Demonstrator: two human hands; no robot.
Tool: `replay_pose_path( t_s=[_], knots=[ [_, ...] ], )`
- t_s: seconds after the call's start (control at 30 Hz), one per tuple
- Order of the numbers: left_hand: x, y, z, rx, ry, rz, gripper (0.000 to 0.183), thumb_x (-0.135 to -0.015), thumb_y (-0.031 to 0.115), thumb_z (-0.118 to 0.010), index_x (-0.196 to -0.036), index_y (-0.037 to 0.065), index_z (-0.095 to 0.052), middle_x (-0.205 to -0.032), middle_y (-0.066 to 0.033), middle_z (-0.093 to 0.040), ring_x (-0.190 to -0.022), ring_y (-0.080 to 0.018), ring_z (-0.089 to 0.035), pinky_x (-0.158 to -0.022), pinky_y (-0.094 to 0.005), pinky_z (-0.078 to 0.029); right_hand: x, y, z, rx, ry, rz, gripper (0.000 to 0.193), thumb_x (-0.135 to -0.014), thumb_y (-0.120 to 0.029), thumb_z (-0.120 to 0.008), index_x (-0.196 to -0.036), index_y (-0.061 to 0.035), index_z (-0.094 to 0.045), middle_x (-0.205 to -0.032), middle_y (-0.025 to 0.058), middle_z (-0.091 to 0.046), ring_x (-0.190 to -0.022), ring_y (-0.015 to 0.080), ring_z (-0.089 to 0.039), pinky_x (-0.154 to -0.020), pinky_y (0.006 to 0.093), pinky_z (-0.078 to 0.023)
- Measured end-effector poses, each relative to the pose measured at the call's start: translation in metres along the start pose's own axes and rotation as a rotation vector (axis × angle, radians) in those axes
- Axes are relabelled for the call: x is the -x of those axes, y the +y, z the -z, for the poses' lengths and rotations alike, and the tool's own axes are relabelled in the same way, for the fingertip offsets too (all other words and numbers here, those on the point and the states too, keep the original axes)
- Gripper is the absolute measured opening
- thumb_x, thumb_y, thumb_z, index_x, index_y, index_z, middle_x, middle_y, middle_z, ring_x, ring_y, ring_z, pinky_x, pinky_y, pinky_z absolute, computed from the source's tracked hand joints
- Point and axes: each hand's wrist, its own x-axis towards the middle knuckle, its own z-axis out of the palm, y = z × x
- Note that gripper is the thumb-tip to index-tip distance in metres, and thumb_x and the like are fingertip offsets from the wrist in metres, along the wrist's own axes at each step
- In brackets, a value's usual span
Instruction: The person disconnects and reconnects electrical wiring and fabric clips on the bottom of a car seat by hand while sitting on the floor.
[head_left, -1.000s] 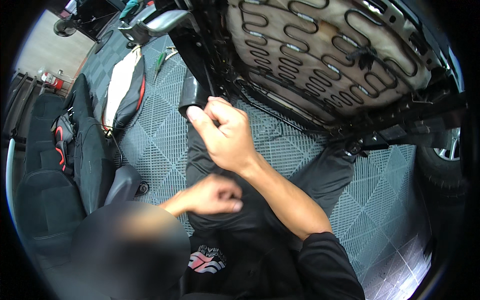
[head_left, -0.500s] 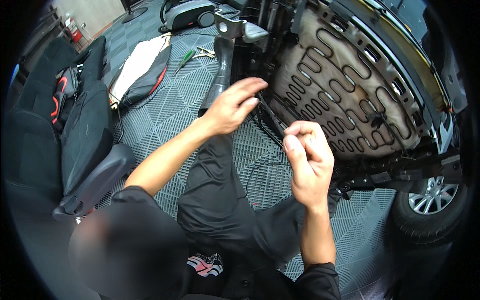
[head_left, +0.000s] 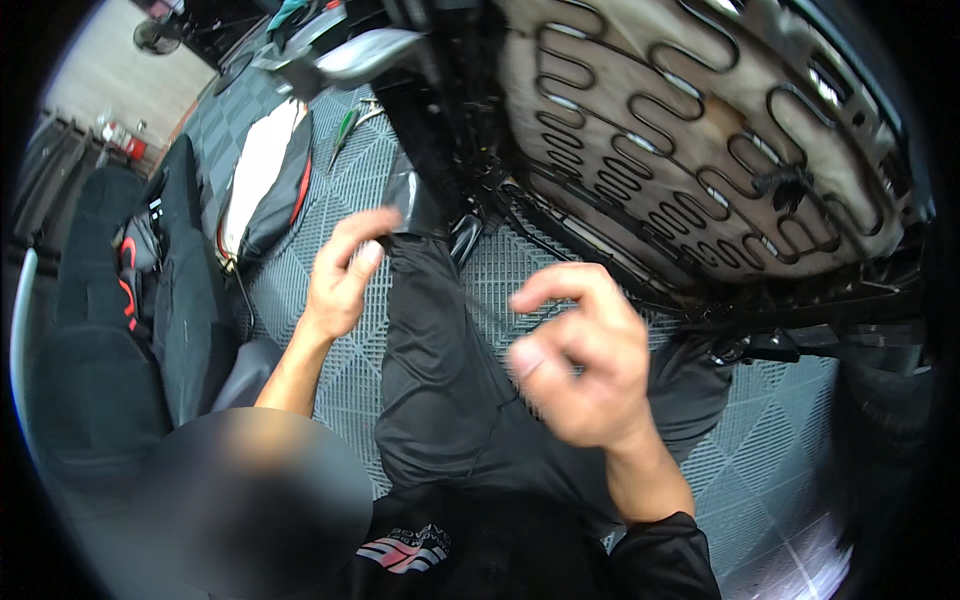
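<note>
My left hand (head_left: 342, 278) hovers over the dark trouser leg and floor at centre left, its fingers apart and nothing seen in it. My right hand (head_left: 590, 355) is raised in front of the seat frame, thumb and forefinger apart and the other fingers curled. It is blurred by motion, and I see nothing held in it. Upper right, a car seat (head_left: 640, 215) stands tipped, its underside showing black wavy springs over beige padding. Its dark metal frame lies beyond my right hand, not touched by either hand. A shiny dark boot (head_left: 407, 198) rests by the frame's near end.
Black seat cushions (head_left: 105, 345) stand along the left, with a black-and-red item (head_left: 132, 280) on them. A white and black cover with red edging (head_left: 265, 175) lies on the grey grid floor (head_left: 350, 175). Near it is a green-handled tool (head_left: 343, 130).
Both hands have come away from the seat frame and from the dark strip between them. My left hand moved left and its fingers spread; my right hand's fingers loosened. The view has shifted.
</note>
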Motion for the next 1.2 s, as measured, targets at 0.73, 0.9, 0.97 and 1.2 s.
replay_pose_path(
  t_s=[0.73,0.9,0.97,1.2],
  knots=[
    [-0.123,-0.011,-0.097,0.443,0.347,0.413,0.044,-0.083,0.014,-0.065,-0.124,0.011,-0.049,-0.099,0.0013,-0.047,-0.093,-0.0099,-0.050,-0.086,-0.0331,-0.042,0.051,0.071,-0.036,-0.650,0.144,-0.455,0.026,-0.080,-0.014,-0.080,-0.078,-0.0062,-0.055,-0.068,-0.0026,-0.053,-0.057,0.0035,-0.046,-0.048,0.0220,-0.037],
    [-0.116,0.001,-0.097,0.382,0.352,0.464,0.084,-0.085,0.014,-0.066,-0.154,0.001,-0.019,-0.155,-0.0217,-0.034,-0.127,-0.0231,-0.048,-0.102,-0.0317,-0.042,0.004,0.100,-0.036,-0.722,0.319,-0.487,0.026,-0.096,0.001,-0.054,-0.122,0.0004,-0.050,-0.092,0.0024,-0.058,-0.078,0.0043,-0.053,-0.070,0.0189,-0.045],
    [-0.115,-0.010,-0.100,0.419,0.355,0.373,0.085,-0.084,0.011,-0.069,-0.151,-0.005,-0.019,-0.151,-0.0275,-0.036,-0.138,-0.0310,-0.041,-0.112,-0.0363,-0.035,-0.012,0.107,-0.036,-0.682,0.267,-0.515,0.031,-0.098,0.000,-0.051,-0.129,0.0009,-0.049,-0.097,0.0050,-0.061,-0.083,0.0066,-0.056,-0.075,0.0198,-0.046],
    [-0.094,-0.021,-0.071,0.584,0.684,0.278,0.029,-0.094,0.007,-0.060,-0.118,-0.007,-0.057,-0.110,-0.0211,-0.069,-0.098,-0.0258,-0.070,-0.088,-0.0337,-0.055,-0.052,0.143,-0.061,-0.409,0.202,-0.562,0.035,-0.097,-0.002,-0.053,-0.132,-0.0007,-0.054,-0.112,0.0068,-0.064,-0.073,0.0040,-0.051,-0.061,0.0186,-0.042]
  ],
)
